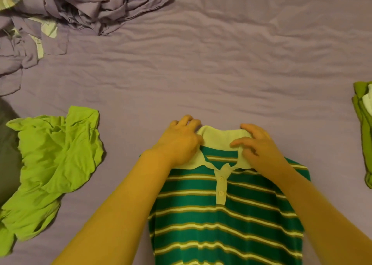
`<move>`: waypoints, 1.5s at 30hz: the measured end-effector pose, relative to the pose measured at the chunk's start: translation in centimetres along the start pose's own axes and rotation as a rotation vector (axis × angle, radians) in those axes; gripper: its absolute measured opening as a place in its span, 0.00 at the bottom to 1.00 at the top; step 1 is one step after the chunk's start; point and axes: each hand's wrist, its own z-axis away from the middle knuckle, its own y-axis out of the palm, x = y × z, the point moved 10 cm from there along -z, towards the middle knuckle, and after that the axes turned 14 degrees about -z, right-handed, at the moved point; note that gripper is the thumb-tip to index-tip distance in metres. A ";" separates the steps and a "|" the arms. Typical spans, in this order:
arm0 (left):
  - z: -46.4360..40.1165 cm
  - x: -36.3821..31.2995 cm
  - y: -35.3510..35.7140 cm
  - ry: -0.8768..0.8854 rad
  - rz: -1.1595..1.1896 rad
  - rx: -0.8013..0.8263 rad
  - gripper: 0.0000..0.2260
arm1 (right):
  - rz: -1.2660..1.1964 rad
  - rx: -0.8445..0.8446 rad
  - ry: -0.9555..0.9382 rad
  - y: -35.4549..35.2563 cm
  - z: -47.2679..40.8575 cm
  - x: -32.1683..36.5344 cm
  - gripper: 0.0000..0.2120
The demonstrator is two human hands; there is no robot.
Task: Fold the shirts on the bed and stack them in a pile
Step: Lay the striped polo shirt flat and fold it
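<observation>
Green knitted polo shirt with cream and olive stripes lying face up on lilac-sheeted bed, pale collar farthest away. Left hand and right hand pinching collar corners, fingers curled. Crumpled lime-green shirt well to left; folded green garments at right edge.

Ahead: wide stretch of bare, wrinkled bed sheet beyond the striped shirt, room for either hand to pass.
Far left: heap of crumpled purple cloth blocks that corner.
Near left: rumpled lime shirt, a strip of sheet between it and the left hand.
Right edge: green folded pile, well apart from the right hand; open sheet between.
</observation>
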 end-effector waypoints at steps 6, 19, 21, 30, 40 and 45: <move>-1.5 2.4 -0.3 -0.223 0.383 -0.080 0.13 | 0.122 -0.043 0.007 0.7 0.2 0.8 0.12; -1.1 3.4 2.6 -0.237 0.557 -0.040 0.17 | 0.150 -0.221 -0.004 4.4 -0.2 3.0 0.07; -1.1 3.9 2.8 -0.263 0.550 -0.020 0.17 | 0.142 -0.242 -0.012 3.3 0.2 3.0 0.07; -1.2 0.8 2.6 -0.362 0.205 -0.041 0.34 | 0.391 -0.107 0.098 2.7 2.9 1.9 0.21; -2.3 -3.8 2.1 -0.374 0.002 -0.125 0.33 | 0.152 -0.315 0.178 -3.0 5.8 -2.8 0.17; -4.0 -8.4 -1.4 -0.330 0.329 -0.157 0.19 | 0.075 -0.294 0.221 -4.5 6.5 -5.2 0.20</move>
